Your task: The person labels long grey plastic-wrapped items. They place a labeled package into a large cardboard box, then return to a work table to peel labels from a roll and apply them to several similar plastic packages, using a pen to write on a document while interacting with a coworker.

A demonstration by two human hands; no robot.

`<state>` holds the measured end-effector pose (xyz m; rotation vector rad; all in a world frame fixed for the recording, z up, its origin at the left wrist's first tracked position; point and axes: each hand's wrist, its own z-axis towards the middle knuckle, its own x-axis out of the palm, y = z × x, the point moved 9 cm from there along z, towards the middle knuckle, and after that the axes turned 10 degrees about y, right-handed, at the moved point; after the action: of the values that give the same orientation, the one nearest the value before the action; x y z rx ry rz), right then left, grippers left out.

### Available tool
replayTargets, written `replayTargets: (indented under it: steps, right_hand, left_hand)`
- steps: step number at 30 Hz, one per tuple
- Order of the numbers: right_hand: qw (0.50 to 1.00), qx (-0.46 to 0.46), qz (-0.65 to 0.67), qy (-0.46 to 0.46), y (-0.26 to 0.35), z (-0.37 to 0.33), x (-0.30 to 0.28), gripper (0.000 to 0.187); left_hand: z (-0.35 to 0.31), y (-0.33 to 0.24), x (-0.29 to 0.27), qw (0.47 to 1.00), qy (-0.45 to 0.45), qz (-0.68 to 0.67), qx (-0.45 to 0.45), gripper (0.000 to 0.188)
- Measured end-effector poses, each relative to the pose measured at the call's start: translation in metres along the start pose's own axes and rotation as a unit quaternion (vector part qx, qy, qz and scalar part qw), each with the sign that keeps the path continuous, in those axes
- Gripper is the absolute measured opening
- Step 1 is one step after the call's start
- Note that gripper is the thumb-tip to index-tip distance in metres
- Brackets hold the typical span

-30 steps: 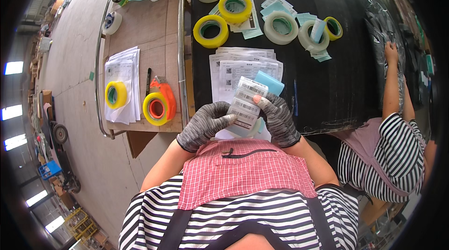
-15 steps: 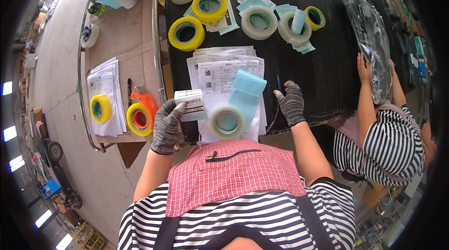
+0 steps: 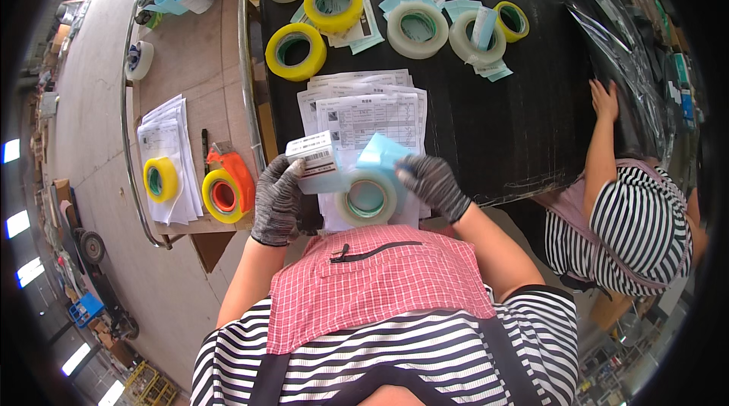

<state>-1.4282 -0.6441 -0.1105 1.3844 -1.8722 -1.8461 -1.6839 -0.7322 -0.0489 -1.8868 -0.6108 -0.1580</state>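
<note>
My left hand [image 3: 277,201], in a grey knit glove, is closed on a small stack of white barcode labels [image 3: 313,154], pinched between thumb and fingers. My right hand [image 3: 434,187], gloved alike, has its fingers closed at the right edge of a light blue label strip [image 3: 382,150]. Part of that strip is hidden behind the fingers. A roll of clear tape [image 3: 343,201] lies just below, on printed sheets [image 3: 372,114] stacked on the black table.
Yellow tape rolls [image 3: 296,51] and clear tape rolls [image 3: 418,29] stand farther back with more labels. On the left cart are papers [image 3: 163,144] and an orange tape dispenser [image 3: 235,171]. At right, a co-worker's hand [image 3: 605,99] touches black plastic wrapping [image 3: 619,42].
My right hand has moved left from the bare tabletop to the blue strip, whose upper part has shifted left. The left hand still holds the labels. The co-worker's plastic has moved and spread.
</note>
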Motion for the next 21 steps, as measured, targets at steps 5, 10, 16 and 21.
replayTargets:
  steps: [5, 10, 16, 21]
  right_hand:
    - [0.995, 0.034, 0.04, 0.08, 0.016, -0.028, 0.039, 0.023]
    - [0.976, 0.101, 0.15, 0.119, 0.009, -0.031, 0.051, 0.028]
    - [0.914, 0.128, 0.377, 0.08, -0.01, -0.038, 0.047, 0.039]
    - [0.939, 0.072, 0.333, -0.055, -0.007, -0.025, -0.012, 0.037]
  left_hand:
    - [0.001, 0.049, 0.009, 0.992, 0.065, -0.012, -0.111, 0.031]
    - [0.005, 0.099, 0.027, 0.968, 0.143, -0.088, -0.185, 0.035]
    - [0.012, 0.113, 0.013, 0.971, 0.131, -0.039, -0.195, 0.033]
    - [0.009, 0.114, 0.013, 0.971, 0.136, -0.097, -0.174, 0.033]
